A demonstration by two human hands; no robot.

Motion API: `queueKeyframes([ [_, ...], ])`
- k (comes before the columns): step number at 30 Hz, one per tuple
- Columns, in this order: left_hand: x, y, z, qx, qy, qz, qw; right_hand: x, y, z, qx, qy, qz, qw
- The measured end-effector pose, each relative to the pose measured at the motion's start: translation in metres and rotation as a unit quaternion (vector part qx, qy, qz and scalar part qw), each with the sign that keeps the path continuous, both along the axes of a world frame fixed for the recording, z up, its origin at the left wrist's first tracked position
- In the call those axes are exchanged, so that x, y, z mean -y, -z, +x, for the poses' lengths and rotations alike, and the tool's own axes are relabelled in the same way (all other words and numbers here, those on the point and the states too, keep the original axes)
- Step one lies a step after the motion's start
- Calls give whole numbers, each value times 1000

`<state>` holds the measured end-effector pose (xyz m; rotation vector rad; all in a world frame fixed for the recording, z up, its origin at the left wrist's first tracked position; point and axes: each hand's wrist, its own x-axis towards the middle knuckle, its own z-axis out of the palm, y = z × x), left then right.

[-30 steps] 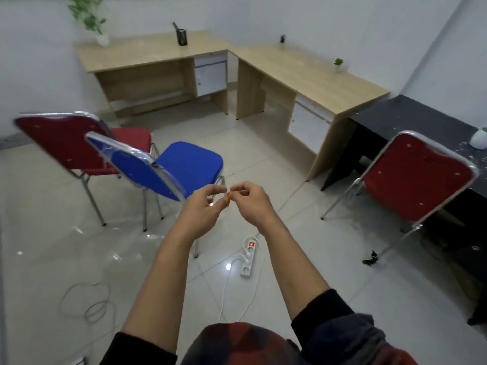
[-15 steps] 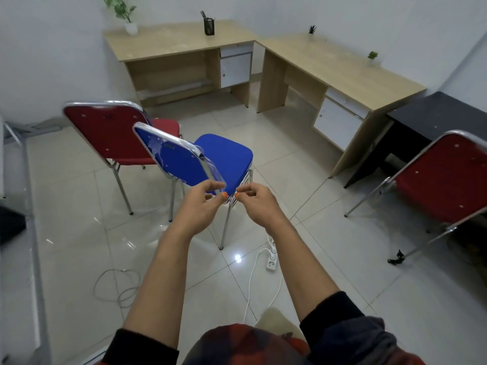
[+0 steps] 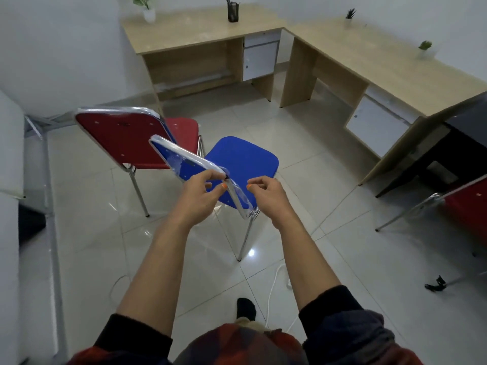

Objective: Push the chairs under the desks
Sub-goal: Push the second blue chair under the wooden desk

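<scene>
A blue chair (image 3: 245,159) with a chrome frame stands on the tiled floor just ahead of me, its backrest towards me. My left hand (image 3: 203,198) is closed on the right top corner of that backrest. My right hand (image 3: 267,196) hangs loosely curled just right of the backrest's edge, apart from it. Behind the blue chair stands a red chair (image 3: 126,138). A second red chair (image 3: 469,206) is at the right edge, by a black desk (image 3: 469,114). Two wooden desks form an L at the back, the left desk (image 3: 189,30) and the right desk (image 3: 369,56).
A white cable (image 3: 274,285) runs over the floor by my foot, and a thin wire loop (image 3: 118,283) lies to the left. A pen holder (image 3: 233,13) and small plants stand on the desks. A white unit (image 3: 8,154) lines the left side.
I have stepped closer to the blue chair. My hands, pinched together before, have parted. The left hand has taken hold of the blue backrest's corner.
</scene>
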<state>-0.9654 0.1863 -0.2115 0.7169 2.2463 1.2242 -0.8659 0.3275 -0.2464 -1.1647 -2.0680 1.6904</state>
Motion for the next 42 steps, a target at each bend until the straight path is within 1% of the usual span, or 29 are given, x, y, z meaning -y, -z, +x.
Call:
queueKeyframes([
  [8, -15, 16, -65, 8, -22, -14, 1000, -16, 8, -74, 19, -14, -14, 1000],
  [15, -18, 29, -128, -26, 2, -11, 1000, -14, 18, -128, 41, -4, -2, 999],
  [18, -24, 31, -167, -46, 34, -14, 998, -8, 22, -156, 68, -13, 4, 998],
  [20, -28, 30, -195, -63, 76, -49, 994, -1, 24, -175, 111, -17, 20, 993],
  [22, -26, 35, -216, -75, 112, -94, 986, 7, 30, -188, 172, -32, 50, 983],
  [23, -23, 37, -234, -83, 132, -111, 981, 13, 35, -199, 196, -23, 68, 978],
  [25, -19, 45, -259, -96, 158, -132, 974, 20, 43, -212, 238, 12, 116, 964],
  [27, -14, 56, -282, -139, 201, -152, 958, 24, 45, -220, 271, 61, 156, 948],
  [29, -12, 67, -295, -167, 260, -166, 936, 27, 46, -224, 289, 91, 164, 939],
  [32, -13, 86, -309, -211, 313, -188, 907, 33, 49, -227, 295, 114, 152, 936],
  [35, -18, 85, -315, -238, 319, -191, 897, 37, 51, -227, 280, 145, 140, 939],
  [39, -25, 84, -328, -254, 333, -201, 885, 45, 45, -224, 273, 160, 122, 941],
  [42, -22, 84, -333, -248, 376, -246, 858, 60, 51, -218, 273, 173, 120, 939],
])
